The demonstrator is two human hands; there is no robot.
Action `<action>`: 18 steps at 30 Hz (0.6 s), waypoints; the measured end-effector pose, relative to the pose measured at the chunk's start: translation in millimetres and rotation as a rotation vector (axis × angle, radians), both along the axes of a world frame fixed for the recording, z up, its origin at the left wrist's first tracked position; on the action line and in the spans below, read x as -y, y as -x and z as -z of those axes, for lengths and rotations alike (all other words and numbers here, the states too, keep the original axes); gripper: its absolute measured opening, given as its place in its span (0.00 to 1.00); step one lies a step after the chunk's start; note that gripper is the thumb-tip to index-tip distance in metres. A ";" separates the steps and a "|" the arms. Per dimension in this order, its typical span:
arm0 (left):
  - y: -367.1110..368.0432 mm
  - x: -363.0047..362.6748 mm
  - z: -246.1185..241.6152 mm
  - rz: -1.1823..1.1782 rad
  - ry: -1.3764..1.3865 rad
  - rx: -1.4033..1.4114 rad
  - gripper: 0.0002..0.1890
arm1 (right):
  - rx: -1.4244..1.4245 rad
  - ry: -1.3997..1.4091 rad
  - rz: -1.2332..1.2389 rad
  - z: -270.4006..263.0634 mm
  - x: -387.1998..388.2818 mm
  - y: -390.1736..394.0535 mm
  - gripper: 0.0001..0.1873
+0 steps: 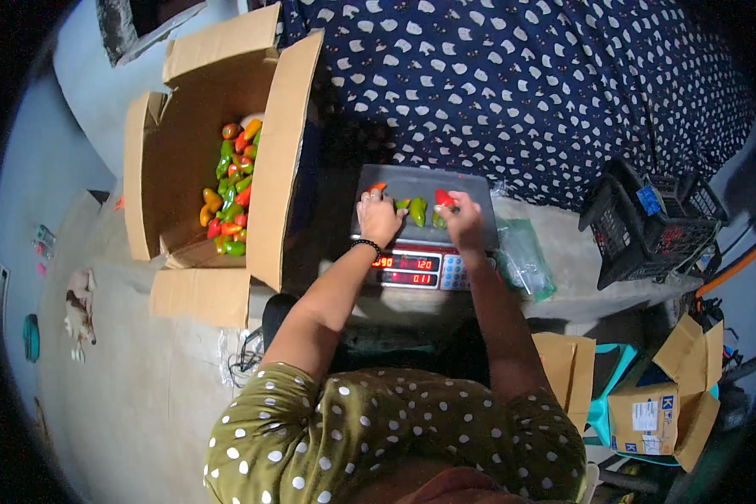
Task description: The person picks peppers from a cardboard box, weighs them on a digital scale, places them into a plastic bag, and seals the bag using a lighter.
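Note:
A digital weighing scale with a grey platform (394,234) and a lit red display (409,269) stands before me. My left hand (379,218) is over the platform's left side, its fingertips at an orange-red pepper (376,187); whether they grip it is hidden. Between thumb and fingers, my right hand (465,220) holds a red pepper (444,198) above the platform's right part. Between the hands lies a green pepper (418,212), with a smaller yellow-green pepper (403,204) by my left thumb. Another green pepper (439,221) shows partly under my right hand.
To the left, an open cardboard box (290,157) holds many red, green and orange peppers (230,195). A clear green-edged plastic bag (526,258) lies right of the scale, near black plastic crates (649,220). Smaller cardboard boxes (646,416) sit lower right. A dog (80,309) lies on the floor.

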State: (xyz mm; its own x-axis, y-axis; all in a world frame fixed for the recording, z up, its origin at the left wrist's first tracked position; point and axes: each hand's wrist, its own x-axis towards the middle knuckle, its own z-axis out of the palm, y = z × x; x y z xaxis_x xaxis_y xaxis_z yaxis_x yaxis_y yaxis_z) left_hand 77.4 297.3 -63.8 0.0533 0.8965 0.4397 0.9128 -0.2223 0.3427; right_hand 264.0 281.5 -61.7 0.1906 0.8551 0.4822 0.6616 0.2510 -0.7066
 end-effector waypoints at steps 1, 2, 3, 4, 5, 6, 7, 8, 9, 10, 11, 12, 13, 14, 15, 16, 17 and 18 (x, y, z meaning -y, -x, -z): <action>-1.7 -1.4 -0.9 -0.029 -0.032 -0.073 0.21 | 0.087 0.003 0.047 1.0 -7.4 4.9 0.25; -4.7 -4.6 -3.4 -0.028 0.061 -0.080 0.20 | 0.082 0.046 0.044 0.6 -18.5 8.3 0.22; -5.2 -6.3 -3.7 -0.030 0.057 -0.081 0.20 | 0.081 0.042 0.042 -1.1 -26.2 11.8 0.22; -5.8 -8.9 -3.9 -0.013 0.070 -0.095 0.20 | 0.123 0.090 0.034 -3.3 -33.6 14.4 0.21; -6.3 -11.8 -4.7 0.004 0.082 -0.109 0.21 | 0.165 0.138 0.026 -5.9 -40.7 16.1 0.21; -5.0 -11.6 -6.0 0.014 0.008 -0.081 0.19 | 0.171 0.189 0.033 -6.0 -45.6 16.7 0.20; -2.2 -15.9 -4.8 0.015 0.009 -0.084 0.19 | 0.168 0.191 0.034 -6.2 -49.8 16.1 0.20; 2.2 -22.7 -3.4 0.025 -0.032 0.095 0.18 | 0.176 0.227 0.053 -6.4 -53.6 15.3 0.20; 11.7 -27.9 1.1 0.023 -0.069 0.273 0.17 | 0.186 0.268 0.060 -3.2 -56.2 19.3 0.20; 18.9 -36.1 6.4 0.011 -0.020 0.310 0.14 | 0.185 0.276 0.056 -0.7 -56.4 20.1 0.20; 30.9 -48.5 11.9 0.124 0.284 0.549 0.15 | 0.220 0.280 0.065 1.4 -56.2 20.3 0.18; 38.4 -57.2 26.4 0.201 0.250 0.587 0.14 | 0.256 0.280 0.072 0.9 -55.4 20.7 0.17; 41.5 -60.6 31.3 0.281 0.217 0.622 0.12 | 0.255 0.283 0.068 0.0 -55.4 18.4 0.17; 44.2 -63.9 35.9 0.275 0.219 0.622 0.12 | 0.199 0.302 0.005 -1.2 -54.9 15.6 0.16; 41.3 -63.8 32.0 0.258 0.221 0.586 0.12 | 0.140 0.321 -0.050 -1.7 -54.5 12.0 0.16; 38.8 -62.3 28.6 0.240 0.222 0.551 0.13 | 0.137 0.325 -0.047 -1.6 -54.8 11.8 0.16; 36.0 -59.9 25.6 0.241 0.227 0.550 0.13 | 0.124 0.304 -0.004 -1.4 -55.3 12.5 0.17; 28.8 -55.4 15.6 0.201 0.159 0.469 0.13 | 0.110 0.282 0.046 -2.3 -55.7 10.1 0.19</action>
